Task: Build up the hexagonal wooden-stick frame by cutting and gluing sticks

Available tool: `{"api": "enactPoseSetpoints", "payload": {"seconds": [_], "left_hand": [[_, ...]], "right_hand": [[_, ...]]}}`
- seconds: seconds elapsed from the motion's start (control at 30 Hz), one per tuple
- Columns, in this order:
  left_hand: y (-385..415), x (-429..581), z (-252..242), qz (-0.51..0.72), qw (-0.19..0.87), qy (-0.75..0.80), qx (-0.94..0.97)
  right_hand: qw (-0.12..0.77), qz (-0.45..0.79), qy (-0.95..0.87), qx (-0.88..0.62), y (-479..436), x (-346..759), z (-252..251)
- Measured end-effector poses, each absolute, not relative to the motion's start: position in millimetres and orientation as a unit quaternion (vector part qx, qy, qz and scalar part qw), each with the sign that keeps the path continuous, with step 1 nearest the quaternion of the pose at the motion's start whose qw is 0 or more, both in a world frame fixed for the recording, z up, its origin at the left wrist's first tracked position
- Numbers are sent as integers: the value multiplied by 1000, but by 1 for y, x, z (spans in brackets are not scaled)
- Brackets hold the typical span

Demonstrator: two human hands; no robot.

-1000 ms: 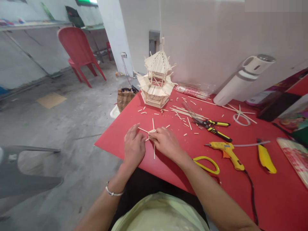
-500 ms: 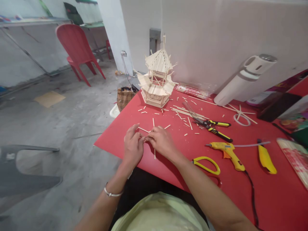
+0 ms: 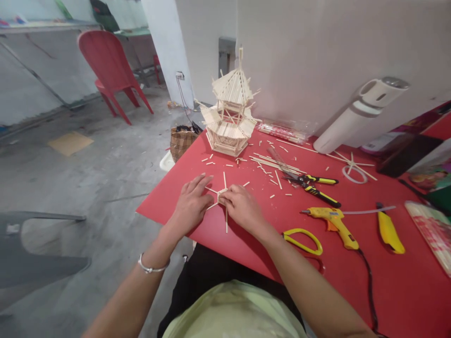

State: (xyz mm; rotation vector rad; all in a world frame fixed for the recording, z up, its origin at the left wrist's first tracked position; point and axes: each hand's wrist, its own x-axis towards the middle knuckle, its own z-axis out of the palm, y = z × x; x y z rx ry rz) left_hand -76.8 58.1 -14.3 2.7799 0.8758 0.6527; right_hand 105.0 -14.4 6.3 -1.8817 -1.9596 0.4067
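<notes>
Red table (image 3: 246,251) is carrying the work. Pale star (image 3: 221,192) of thin sticks is lying on its near left part, between the two hands, its arms pointing outward from a small hub; it is probably sitting there so that both hands can reach it and the surface can back it.

Right hand (image 3: 244,205): thumb and forefinger are closing to a narrow pinch on the hub, apparently steadying the joint; other fingers are curling behind. Left hand (image 3: 192,203): upper fingers are stretching out, slightly parted, while the thumb side is resting at the star's near left arm. Whether it is gripping that stick cannot be told.

Glue gun (image 3: 331,217) is lying to the right, nozzle pointing left, likely parked within reach. Cutters (image 3: 308,184) are resting farther off with jaws toward the loose sticks (image 3: 275,163), presumably kept close to their stock. Tower (image 3: 230,115) of similar sticks is standing upright at the far left edge, apart from the hands.
</notes>
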Motion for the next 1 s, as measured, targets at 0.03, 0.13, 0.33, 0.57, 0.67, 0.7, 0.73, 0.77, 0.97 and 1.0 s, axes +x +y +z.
{"api": "enactPoseSetpoints", "payload": {"seconds": [0.03,0.13,0.33,0.57,0.67,0.7,0.73,0.77,0.97,1.0], "left_hand": [[58,-75,-14,210,74,287,932],[58,-73,-17,203,73,282,935],[57,-76,-24,268,120,307,905],[56,-77,-20,319,178,308,879],[57,-81,-20,339,187,324,863],[57,-82,-20,343,188,331,859],[57,-84,-20,345,189,339,855],[56,-84,-19,346,193,347,850],[42,-85,-4,377,288,380,794],[38,-86,-1,381,314,389,778]], "right_hand": [[193,144,-701,-671,-13,105,6],[191,139,-704,-670,-11,105,8],[181,132,-723,-653,-9,105,8],[187,121,-732,-643,-5,97,6],[220,106,-703,-668,-7,101,10],[231,105,-691,-677,-8,103,11],[240,106,-680,-685,-9,105,12],[248,111,-673,-688,-10,106,12],[356,219,-663,-621,-20,95,16],[388,246,-652,-603,-22,90,17]]}}
